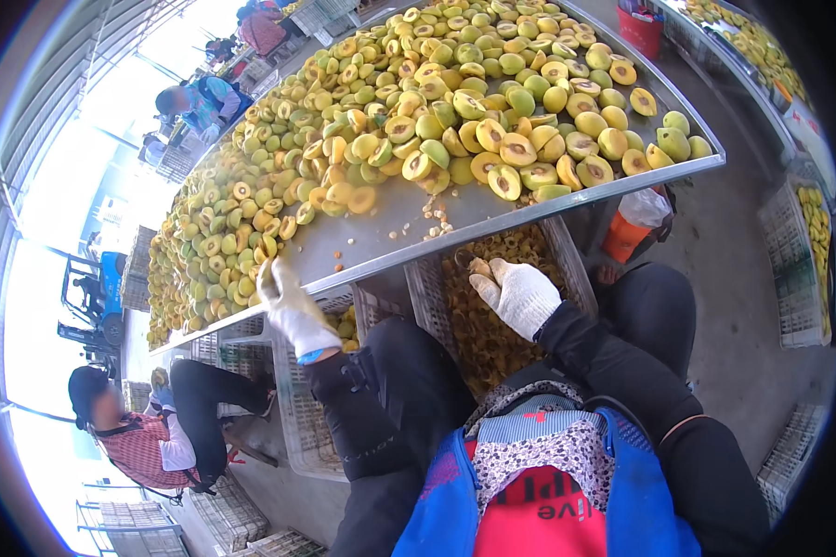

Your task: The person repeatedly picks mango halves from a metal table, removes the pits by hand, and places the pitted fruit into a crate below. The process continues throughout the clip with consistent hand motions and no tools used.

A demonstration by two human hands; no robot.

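Many halved yellow-green fruits (362, 125), some with brown pit hollows showing, are heaped on a metal-rimmed table (418, 245). My left hand (289, 306), in a white glove, is at the table's near edge beside the heap; it is blurred, and whether it grips a fruit I cannot tell. My right hand (517, 292), also in a white glove, is above a crate of brownish scraps (488, 341). Its fingers close on a small tool with a tan handle and a dark, rounded metal end (464, 259). Small pale kernels (437, 216) lie scattered on the bare metal.
Below the table, a plastic crate (306, 425) stands at my left, near a seated person (146, 445). An orange bucket (623, 233) with a plastic bag is beyond my right knee. More fruit crates (794, 264) stand far right; a blue forklift (104, 299) is at far left.
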